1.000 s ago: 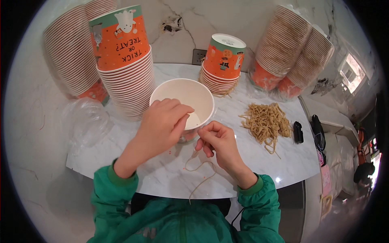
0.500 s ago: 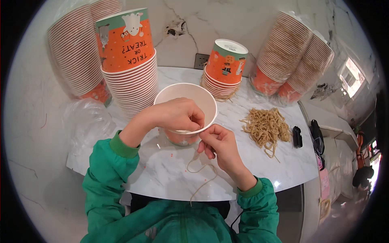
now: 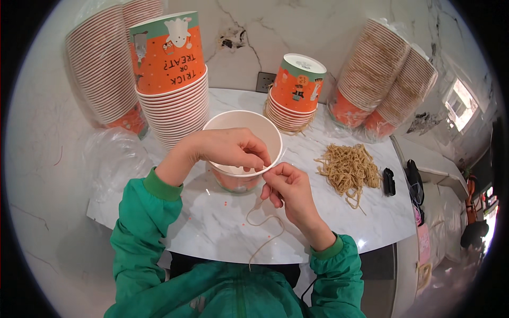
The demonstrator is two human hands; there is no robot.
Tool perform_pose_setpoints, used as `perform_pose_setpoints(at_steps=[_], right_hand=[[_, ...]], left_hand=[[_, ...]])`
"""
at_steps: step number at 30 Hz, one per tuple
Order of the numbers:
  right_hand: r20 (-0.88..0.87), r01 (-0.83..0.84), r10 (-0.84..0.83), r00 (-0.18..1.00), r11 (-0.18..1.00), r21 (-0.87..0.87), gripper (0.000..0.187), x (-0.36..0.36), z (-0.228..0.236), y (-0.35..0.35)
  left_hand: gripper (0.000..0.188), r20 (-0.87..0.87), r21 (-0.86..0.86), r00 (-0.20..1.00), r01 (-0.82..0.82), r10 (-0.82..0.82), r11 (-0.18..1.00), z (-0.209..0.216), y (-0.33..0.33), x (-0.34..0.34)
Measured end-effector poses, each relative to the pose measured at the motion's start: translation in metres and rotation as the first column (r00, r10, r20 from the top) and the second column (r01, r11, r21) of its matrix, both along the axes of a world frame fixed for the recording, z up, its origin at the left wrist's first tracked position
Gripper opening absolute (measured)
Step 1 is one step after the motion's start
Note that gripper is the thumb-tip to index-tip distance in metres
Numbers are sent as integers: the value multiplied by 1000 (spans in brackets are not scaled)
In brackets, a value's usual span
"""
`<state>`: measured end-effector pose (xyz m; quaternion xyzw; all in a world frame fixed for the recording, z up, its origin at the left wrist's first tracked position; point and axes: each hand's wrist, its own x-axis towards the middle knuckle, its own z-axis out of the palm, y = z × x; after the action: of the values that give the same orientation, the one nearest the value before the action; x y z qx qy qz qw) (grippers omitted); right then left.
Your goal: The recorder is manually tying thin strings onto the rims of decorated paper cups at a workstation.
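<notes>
A paper bucket [image 3: 229, 182], white inside with an orange and green print outside, stands upright before me with its mouth up. My left hand [image 3: 225, 148] reaches over the near rim, fingers bent down inside against the right side of the wall. What its fingertips pinch, if anything, is hidden. Outside that same stretch of rim, my right hand [image 3: 291, 192] is closed, thumb and forefinger pinched together at the bucket's edge. A thin tan string [image 3: 284, 228] hangs from the right hand and curls across the table to its front edge.
A pile of cut tan strings [image 3: 350, 168] lies at the right, beside a small black object [image 3: 389, 182]. Upturned bucket stacks stand at left [image 3: 175, 114] and at back [image 3: 297, 87]. Wrapped stacks [image 3: 374, 74] and crumpled plastic [image 3: 114, 156] flank them. The marble table [image 3: 212, 228] has a curved front edge.
My left hand's fingers have opened slightly and shifted a little inside the bucket. The right hand stays at the rim with the string hanging much as before.
</notes>
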<state>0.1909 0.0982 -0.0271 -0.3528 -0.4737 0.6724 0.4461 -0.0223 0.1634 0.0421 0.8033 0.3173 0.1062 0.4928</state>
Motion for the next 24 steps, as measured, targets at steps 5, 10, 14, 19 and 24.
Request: perform_pose_setpoints(at_steps=[5,10,14,19,24], right_hand=[[104,-55,51,993,998,38,9,1,1,-5],[96,-13,8,995,998,53,10,0,2,-4],[85,-12,8,996,999,50,9,1,2,-3],[89,-25,21,996,999,48,10,-1,1,-4],[-87,-126,117,989,987,-96,16,4,-7,3]], left_hand=[[23,-25,36,999,31,-30,999,-3,4,-1],[18,20,-19,998,53,-53,998,-5,6,-1],[15,13,-44,999,39,-38,998,-5,9,2],[13,-33,-33,998,45,-46,998,-5,9,2],[11,-39,407,973,-193,228,893,3,-10,-2]])
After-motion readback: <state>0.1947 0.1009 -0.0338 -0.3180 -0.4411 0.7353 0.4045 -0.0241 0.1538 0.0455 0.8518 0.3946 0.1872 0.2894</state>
